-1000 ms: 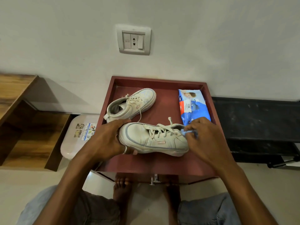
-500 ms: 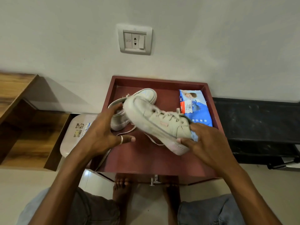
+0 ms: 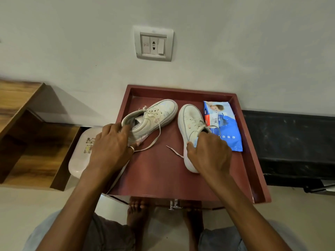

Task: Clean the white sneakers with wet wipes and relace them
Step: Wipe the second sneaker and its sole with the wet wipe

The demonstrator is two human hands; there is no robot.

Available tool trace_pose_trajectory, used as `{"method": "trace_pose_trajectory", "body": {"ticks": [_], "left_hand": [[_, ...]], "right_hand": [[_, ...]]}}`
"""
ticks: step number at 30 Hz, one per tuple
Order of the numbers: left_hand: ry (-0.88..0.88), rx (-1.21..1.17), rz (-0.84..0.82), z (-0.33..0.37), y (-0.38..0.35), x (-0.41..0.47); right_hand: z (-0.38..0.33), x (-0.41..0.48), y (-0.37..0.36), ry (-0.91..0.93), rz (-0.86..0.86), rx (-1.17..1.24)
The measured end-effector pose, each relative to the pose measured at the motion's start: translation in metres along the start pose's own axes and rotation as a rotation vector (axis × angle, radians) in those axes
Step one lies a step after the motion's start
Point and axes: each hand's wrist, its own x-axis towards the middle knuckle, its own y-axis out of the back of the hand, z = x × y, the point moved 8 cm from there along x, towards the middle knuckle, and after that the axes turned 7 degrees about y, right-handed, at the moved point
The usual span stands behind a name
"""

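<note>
Two white low-top lace-up sneakers sit side by side on the dark red, raised-rim wooden worktop in the middle of the frame. The left hand curls its fingers over the heel collar of the left-of-centre sneaker, which lies angled with its toe toward the upper right. This hold looks meant to draw the shoe closer for handling. The right hand grips the heel of the right-of-centre sneaker, whose toe points to the top of the frame. What seems to be a pale blue wet wipe is bunched under its fingers, so gripping at the heel probably steadies the shoe on its sole. Untied white lace ends trail across the worktop — the lacing is evidently unfinished. The blue plastic pack of wet wipes lies just beside the right-of-centre sneaker, toward the right rim — within easy reach.
</note>
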Motion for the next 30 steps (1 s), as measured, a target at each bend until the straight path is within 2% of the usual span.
{"method": "trace_pose_trajectory", "body": {"ticks": [6,10,12,16,18,20,24,26,30], "left_hand": [[0.001,0.092,0.012,0.005,-0.001,-0.002],[0.015,0.042,-0.036,0.009,-0.008,-0.004],[0.029,-0.109,-0.020,0.011,-0.005,-0.004],[0.050,-0.468,0.004,0.001,0.021,-0.003],[0.031,-0.599,-0.030,-0.012,0.033,-0.008],[0.007,-0.707,-0.091,-0.027,0.038,-0.015],[-0.064,-0.926,-0.209,-0.036,0.044,-0.033],[-0.094,-0.997,-0.253,-0.033,0.049,-0.040],[-0.112,-1.014,-0.237,-0.035,0.053,-0.044]], "right_hand": [[-0.014,-0.002,-0.011,0.055,-0.009,-0.103],[-0.011,0.002,-0.012,0.070,-0.012,-0.046],[-0.008,0.004,-0.008,0.069,0.043,0.017],[-0.012,0.000,0.022,0.169,0.326,0.186],[-0.017,-0.005,0.034,0.190,0.367,0.348],[-0.024,-0.008,0.023,0.146,0.171,0.561],[-0.051,-0.037,-0.036,-0.071,-0.610,1.097],[-0.065,-0.046,-0.043,-0.062,-0.738,1.226],[-0.091,-0.059,-0.046,0.018,-0.900,1.267]]}}
